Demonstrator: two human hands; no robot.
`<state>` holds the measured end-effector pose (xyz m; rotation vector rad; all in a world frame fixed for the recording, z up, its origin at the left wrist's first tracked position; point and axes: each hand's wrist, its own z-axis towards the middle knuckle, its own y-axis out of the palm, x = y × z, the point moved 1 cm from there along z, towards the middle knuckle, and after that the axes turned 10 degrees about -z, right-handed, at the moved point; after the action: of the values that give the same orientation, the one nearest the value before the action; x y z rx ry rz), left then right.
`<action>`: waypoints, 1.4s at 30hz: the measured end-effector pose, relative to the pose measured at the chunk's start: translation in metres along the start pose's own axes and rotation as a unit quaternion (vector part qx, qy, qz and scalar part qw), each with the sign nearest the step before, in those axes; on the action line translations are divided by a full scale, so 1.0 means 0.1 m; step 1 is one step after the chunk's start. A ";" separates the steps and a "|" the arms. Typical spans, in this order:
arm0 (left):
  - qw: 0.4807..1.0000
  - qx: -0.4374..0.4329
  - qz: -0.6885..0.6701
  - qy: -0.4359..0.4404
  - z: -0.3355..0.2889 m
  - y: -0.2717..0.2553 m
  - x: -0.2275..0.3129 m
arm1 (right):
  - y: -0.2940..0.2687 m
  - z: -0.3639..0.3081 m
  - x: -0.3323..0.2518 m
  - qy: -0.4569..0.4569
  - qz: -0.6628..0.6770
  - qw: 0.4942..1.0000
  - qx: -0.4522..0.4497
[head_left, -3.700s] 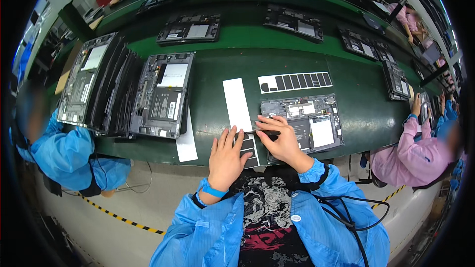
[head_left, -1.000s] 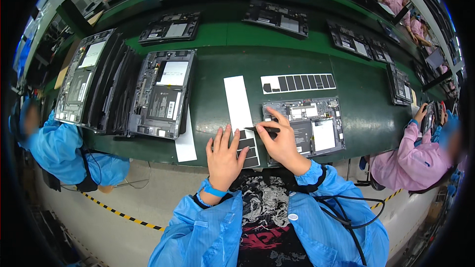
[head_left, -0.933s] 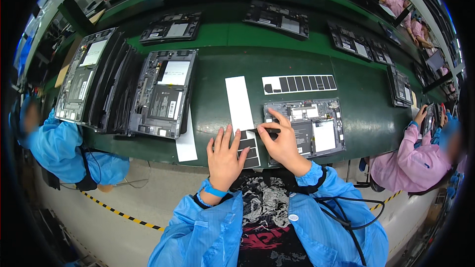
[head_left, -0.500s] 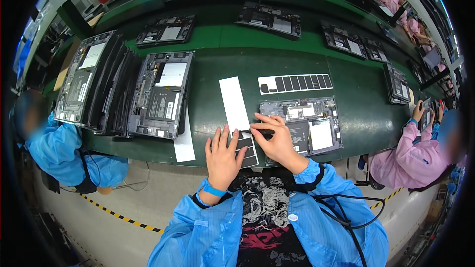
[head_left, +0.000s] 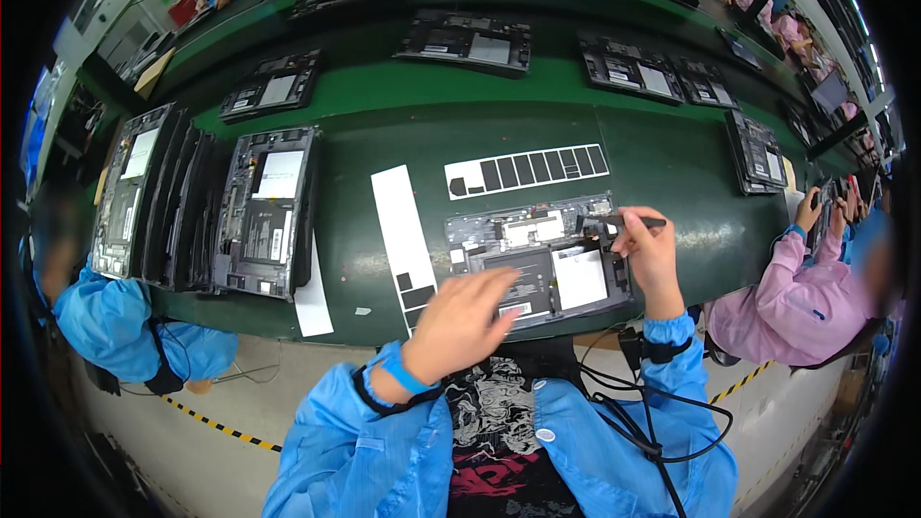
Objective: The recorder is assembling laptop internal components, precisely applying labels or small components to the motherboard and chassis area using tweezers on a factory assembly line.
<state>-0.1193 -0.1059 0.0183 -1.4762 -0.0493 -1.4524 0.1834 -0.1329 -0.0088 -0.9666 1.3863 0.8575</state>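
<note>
Open grey device (head_left: 483,228) lies on worktop (head_left: 700,245), black battery (head_left: 538,290) beside white panel (head_left: 580,278). Right hand (head_left: 649,247) pinches slim dark tool (head_left: 606,221) over far-right part; left hand (head_left: 464,317), blurred, loosely open above near-left part. Both now off white strip (head_left: 401,216).

an open chassis (head_left: 542,254) lies on the near bench (head_left: 691,168). left hand (head_left: 462,321) is over its near left part; right hand (head_left: 648,242), a tool (head_left: 604,221) in its fingers, is at its far right corner. a patch sheet (head_left: 528,171) lies beyond the chassis, a long sheet (head_left: 398,211) left of it. farther left: a smaller stack (head_left: 273,211), then a larger stack (head_left: 134,192). another pile (head_left: 758,153) lies right.
</note>
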 end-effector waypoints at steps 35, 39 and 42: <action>0.986 -0.160 0.032 0.036 0.88 0.80 0.07 | -0.22 0.45 0.26 0.057 0.026 0.994 -0.090; 0.990 -0.127 0.061 0.028 0.87 0.90 0.11 | -0.24 0.44 0.27 0.064 0.035 0.993 -0.096; 0.990 -0.096 0.105 0.010 0.91 0.91 0.18 | -0.24 0.44 0.28 0.064 0.032 0.993 -0.094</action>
<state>0.0092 -0.1010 -0.0003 -1.5707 0.2572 -1.3287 0.2234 -0.1037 -0.0379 -1.1436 1.4708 1.0018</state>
